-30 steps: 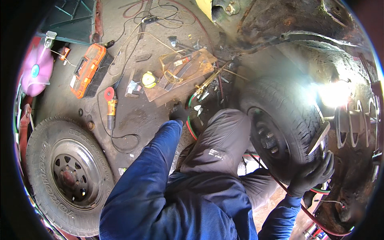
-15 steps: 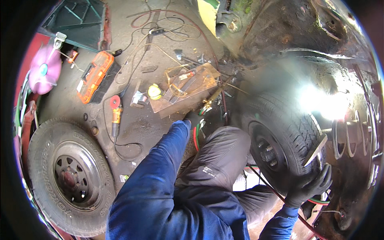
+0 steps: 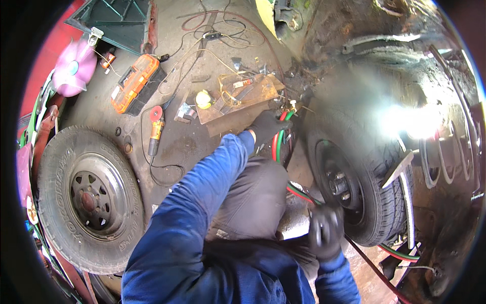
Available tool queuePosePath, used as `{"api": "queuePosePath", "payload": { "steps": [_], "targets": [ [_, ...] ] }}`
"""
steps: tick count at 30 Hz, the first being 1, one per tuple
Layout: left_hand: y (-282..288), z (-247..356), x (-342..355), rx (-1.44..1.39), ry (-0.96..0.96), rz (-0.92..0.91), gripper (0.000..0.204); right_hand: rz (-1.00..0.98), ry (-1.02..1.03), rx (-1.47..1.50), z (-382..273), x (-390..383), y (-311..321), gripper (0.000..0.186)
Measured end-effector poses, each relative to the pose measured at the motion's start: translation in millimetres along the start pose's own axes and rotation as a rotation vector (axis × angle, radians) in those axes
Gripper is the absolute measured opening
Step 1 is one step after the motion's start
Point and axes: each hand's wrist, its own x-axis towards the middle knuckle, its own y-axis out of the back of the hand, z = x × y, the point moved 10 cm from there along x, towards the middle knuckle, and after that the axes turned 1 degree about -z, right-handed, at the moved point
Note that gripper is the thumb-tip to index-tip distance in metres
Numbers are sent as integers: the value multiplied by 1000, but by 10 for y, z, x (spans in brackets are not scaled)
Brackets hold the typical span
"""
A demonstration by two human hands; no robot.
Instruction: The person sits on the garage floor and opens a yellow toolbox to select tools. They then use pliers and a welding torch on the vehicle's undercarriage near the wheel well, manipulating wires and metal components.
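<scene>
My left hand [image 3: 268, 125], in a dark glove, is closed around a gas torch, mostly hidden by the fingers. Brass fittings [image 3: 292, 105] show just beyond the hand. Red and green hoses [image 3: 279, 142] hang beside it and run down past my knee. My gloved right hand [image 3: 325, 232] is smeared by motion in front of my body, left of the mounted wheel's lower edge. Its fingers look bent, but whether they hold anything is unclear. The mounted tyre [image 3: 374, 202] stands upright on its hub at the right. A grey metal piece [image 3: 398, 169] leans against its tread.
Beyond my left hand lies a rusty metal block [image 3: 230, 115] with wire and small items on it. An angle grinder [image 3: 156, 130], an orange toolbox [image 3: 136, 83] and a loose wheel [image 3: 91, 200] lie to the left. A pink fan [image 3: 74, 68] stands farther back. Cables cross the floor; a bright lamp [image 3: 415, 120] glares right.
My right hand has moved left and away from the tyre and the grey metal piece. My left hand has shifted slightly right and farther away with the torch and hoses. The view has turned slightly.
</scene>
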Motion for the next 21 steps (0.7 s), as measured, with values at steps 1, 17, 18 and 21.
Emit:
{"api": "queuePosePath", "payload": {
  "steps": [1, 17, 18, 21],
  "targets": [
    [-15, 72, -69, 23, 58, -47, 51, 45, -243, 222, 345, 29, -183, 26],
    [-412, 1255, -1484, 359, -203, -495, 41, -85, -250, 181, 1397, 1020, -1364, 29],
    [-263, 1431, -1503, 344, -252, -423, 41, -89, -446, 705, 1441, 951, -1393, 26],
    [389, 1898, -1612, 272, -320, -195, 41, -35, -701, 1446, 1198, 643, -1094, 26]
  ]
}}
